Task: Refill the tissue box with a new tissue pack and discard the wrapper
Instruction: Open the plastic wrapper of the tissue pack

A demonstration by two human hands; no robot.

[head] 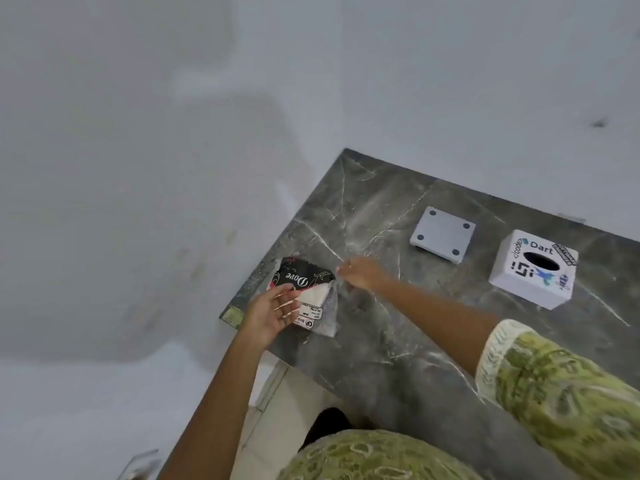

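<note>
Pinching wrapper edge with my right hand; left hand fingers flat, steadying tissue pack on table.

— What colour is the surface?
— Dark grey with thin white lines.
— And the tissue pack?
— Black, pink and white. The tissue box is white with black and blue pictures on it.

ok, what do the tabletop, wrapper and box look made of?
Tabletop: dark grey stone or stone-look slab, white veins, polished sheen.
Wrapper: thin plastic film, printed black, clear and crinkled at the loose end.
Box: matte white, crisp edges; card or plastic, cannot tell; stickers on top.
</note>
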